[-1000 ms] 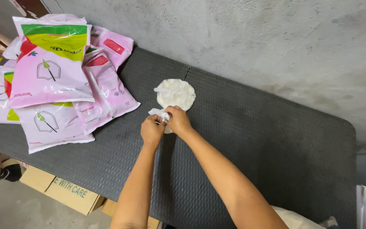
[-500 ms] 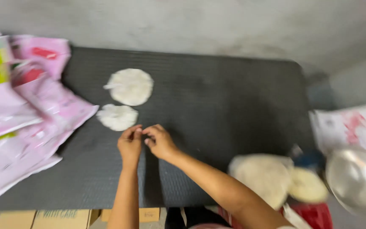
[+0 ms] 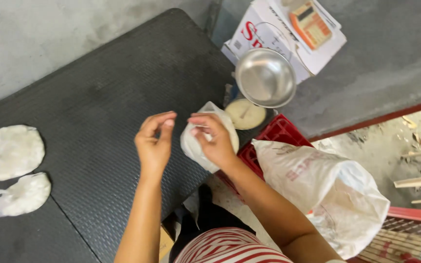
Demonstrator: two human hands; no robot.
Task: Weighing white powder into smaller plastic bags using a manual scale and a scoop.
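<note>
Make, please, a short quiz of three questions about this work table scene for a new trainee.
1. True or false: the right hand is at a white bag.
2. How many white bundles lie on the black table?
3. The steel bowl is: A) on the table, B) on a dial scale, C) in the left hand.

Key: 1 true; 2 two; 3 B.
</note>
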